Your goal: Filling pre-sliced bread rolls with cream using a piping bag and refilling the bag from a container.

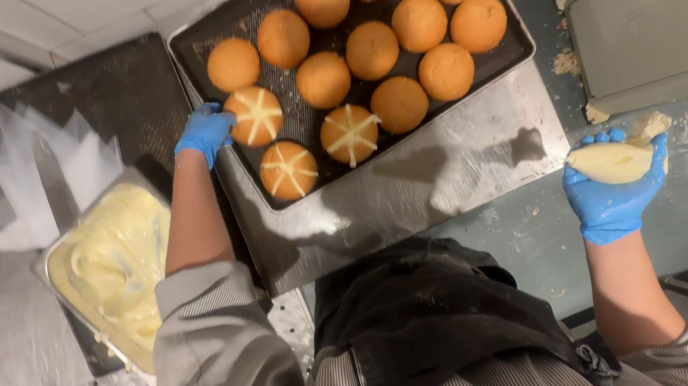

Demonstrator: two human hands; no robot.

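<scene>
Buns, round and golden-brown, fill a dark baking tray; three near the front edge carry pale piped crosses. Tray sits on a steel counter beside a tub of cream. Left hand, blue-gloved, fingers curled on the tray's edge; right hand closed around a piping bag

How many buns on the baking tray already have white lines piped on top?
3. All sit at the near-left corner of the tray: one bun by the left hand, one nearest the edge, one to their right. The other buns are plain; none looks hidden.
</scene>
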